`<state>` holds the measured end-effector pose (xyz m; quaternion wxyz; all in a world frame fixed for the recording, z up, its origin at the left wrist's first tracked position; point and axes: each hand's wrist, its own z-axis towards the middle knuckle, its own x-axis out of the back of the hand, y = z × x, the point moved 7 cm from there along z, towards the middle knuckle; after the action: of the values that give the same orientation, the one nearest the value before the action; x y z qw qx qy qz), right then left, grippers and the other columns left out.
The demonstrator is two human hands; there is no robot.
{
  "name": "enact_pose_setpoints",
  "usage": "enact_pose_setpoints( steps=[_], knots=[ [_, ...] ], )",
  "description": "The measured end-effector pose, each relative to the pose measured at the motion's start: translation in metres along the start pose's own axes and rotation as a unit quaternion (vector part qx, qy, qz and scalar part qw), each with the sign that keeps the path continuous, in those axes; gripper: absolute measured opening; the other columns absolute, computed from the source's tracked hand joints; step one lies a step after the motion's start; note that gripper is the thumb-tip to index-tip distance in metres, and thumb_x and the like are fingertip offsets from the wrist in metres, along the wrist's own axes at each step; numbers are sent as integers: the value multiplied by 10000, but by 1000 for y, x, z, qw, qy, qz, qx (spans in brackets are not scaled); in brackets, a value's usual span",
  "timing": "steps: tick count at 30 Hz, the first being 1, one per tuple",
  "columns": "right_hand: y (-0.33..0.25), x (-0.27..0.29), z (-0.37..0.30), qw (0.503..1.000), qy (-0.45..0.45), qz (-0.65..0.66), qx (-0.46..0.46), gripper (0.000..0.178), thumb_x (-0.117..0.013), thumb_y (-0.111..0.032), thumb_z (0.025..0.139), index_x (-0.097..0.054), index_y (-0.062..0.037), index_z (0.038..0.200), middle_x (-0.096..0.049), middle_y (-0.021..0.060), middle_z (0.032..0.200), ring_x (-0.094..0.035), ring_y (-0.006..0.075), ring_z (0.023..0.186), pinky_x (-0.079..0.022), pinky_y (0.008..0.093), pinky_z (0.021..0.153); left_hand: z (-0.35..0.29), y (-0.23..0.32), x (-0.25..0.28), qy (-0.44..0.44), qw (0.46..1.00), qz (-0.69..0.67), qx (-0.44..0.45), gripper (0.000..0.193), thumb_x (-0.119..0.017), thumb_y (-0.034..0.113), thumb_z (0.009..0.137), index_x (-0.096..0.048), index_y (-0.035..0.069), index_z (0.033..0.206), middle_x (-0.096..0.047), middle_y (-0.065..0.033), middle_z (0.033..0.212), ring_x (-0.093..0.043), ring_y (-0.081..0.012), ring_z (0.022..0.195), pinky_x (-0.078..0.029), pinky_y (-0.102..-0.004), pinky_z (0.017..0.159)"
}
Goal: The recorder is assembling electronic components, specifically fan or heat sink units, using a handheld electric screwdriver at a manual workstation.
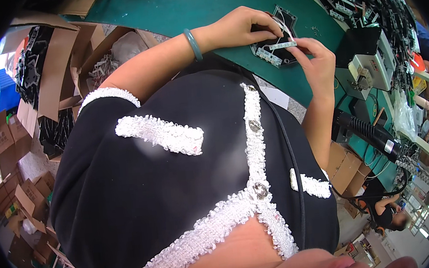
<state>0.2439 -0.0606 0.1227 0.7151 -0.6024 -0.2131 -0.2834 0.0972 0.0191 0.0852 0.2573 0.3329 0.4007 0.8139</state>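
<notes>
Boxes (55, 71) crowd the left side. Next, a bangle (192, 44) rings the left wrist; the left hand (249, 25) curls its fingers close to white wires (285, 26), and I cannot tell whether they grip one. The strip (281, 45) is over a black frame (285, 56) at the green table (178, 7), its right end pinched by the right hand (316, 59), thumb against forefinger. Farther right stands a machine (369, 60).

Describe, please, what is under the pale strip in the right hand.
Under the held strip, a dark piece and a second strip show against the green table. Whatever the held strip and right hand cover cannot be seen.
</notes>
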Motion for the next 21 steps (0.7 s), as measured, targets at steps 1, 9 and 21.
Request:
enact_pose_setpoints(
  steps=[1, 9, 21],
  knots=[
    [-3, 3, -4, 999, 22, -35, -2, 119, -737, -25, 779, -710, 11, 889, -683, 68, 825, -644, 110, 733, -504, 230, 676, -4, 1, 1, 1, 1000, -1, 3, 210, -693, 125, 837, -693, 94, 1045, -697, -70, 943, -670, -201, 862, -527, -311, 792],
    [-10, -13, -18, 988, 83, 124, -37, 236, -721, 5, 793, -668, 28, 1022, -683, 73, 877, -639, 115, 768, -508, 242, 707, -7, 1, -6, -24, 996, -34, 75, 252, -715, 129, 824, -695, 71, 1069, -707, -85, 988, -677, -206, 903, -518, -300, 823],
    [-2, -17, -20, 996, 73, -37, 38, 220, -741, -3, 763, -706, -12, 979, -658, 71, 833, -612, 131, 697, -494, 246, 663, -1, 23, -6, 19, 986, 156, -64, 197, -707, 135, 799, -717, 114, 994, -671, -37, 962, -623, -235, 908, -517, -355, 784]
  ],
)
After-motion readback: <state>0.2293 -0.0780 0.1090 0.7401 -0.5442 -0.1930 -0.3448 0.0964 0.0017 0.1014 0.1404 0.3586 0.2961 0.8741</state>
